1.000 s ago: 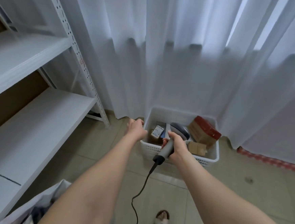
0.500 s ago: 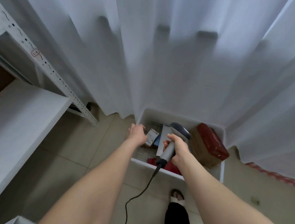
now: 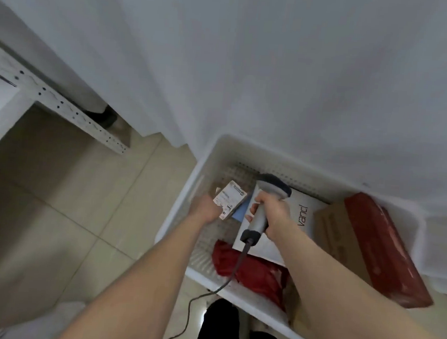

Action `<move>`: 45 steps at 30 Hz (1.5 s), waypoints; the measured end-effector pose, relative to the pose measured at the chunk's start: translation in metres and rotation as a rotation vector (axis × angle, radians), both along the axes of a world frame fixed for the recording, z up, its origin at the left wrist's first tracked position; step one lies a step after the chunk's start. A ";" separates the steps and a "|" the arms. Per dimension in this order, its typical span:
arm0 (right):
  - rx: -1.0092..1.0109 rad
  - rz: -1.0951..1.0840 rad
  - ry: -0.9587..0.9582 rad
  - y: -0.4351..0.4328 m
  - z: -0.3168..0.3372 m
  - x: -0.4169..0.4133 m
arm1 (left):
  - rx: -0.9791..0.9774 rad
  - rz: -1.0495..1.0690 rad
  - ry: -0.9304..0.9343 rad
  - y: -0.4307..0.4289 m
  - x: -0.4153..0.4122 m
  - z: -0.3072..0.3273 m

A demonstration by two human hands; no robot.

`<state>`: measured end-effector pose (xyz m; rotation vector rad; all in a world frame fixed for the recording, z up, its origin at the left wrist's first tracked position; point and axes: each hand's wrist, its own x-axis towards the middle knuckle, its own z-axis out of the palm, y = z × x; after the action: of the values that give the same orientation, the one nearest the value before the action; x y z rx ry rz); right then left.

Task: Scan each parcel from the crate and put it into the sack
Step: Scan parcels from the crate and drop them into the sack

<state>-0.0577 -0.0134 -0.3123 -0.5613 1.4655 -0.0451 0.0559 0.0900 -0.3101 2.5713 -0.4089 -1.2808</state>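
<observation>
- As the view looked steeply down, two dark trouser legs (image 3: 218, 326) stood nearest, on the tiled floor (image 3: 53, 209) just beside the near rim of the white crate (image 3: 206, 168).
- Scanner cable (image 3: 231, 274) ran from the floor over that rim, crossing a red soft parcel (image 3: 254, 274) lying in the crate's near part.
- Right hand (image 3: 276, 216): fingers wrapped tight round the grey handle of the scanner (image 3: 263, 207); head of the scanner pointed away from the person, held above the crate contents.
- Left hand (image 3: 206, 208): inside the crate at its left wall, touching the near corner of a small labelled parcel (image 3: 229, 202). Fingers hidden behind the parcel; could not tell whether they clasped it or only touched. Parcel tilted, white label up, a blue item (image 3: 240, 212) under its right edge.
- White box (image 3: 303, 215) printed "vancl" lay flat beneath the scanner.
- Brown carton (image 3: 331, 231) with a dark red top (image 3: 384, 249) sat at the crate's right side, tilted.
- White curtain (image 3: 252, 64) hung behind, touching the crate's far wall.
- Perforated shelf post (image 3: 49, 96) at far left, well apart from the crate.
</observation>
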 end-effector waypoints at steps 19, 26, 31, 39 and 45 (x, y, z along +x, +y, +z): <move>-0.159 0.371 -0.023 -0.032 -0.172 0.081 | -0.097 0.986 0.462 -0.004 0.033 -0.186; -0.210 0.250 -0.044 -0.044 -0.080 0.045 | -0.239 1.067 0.425 -0.024 0.020 -0.092; -0.164 0.046 -0.150 -0.038 0.002 0.024 | -0.330 1.131 0.373 -0.027 0.012 -0.010; -0.018 -0.068 -0.224 0.007 0.143 -0.013 | -0.528 0.915 0.142 -0.010 0.002 0.150; 0.162 -0.223 -0.315 0.036 0.252 -0.046 | -0.745 0.845 0.206 0.011 -0.026 0.268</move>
<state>-0.1036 0.0228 -0.0601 -0.2434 1.2052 -0.1807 0.0301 0.1007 -0.0424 1.6477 0.2118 -0.8280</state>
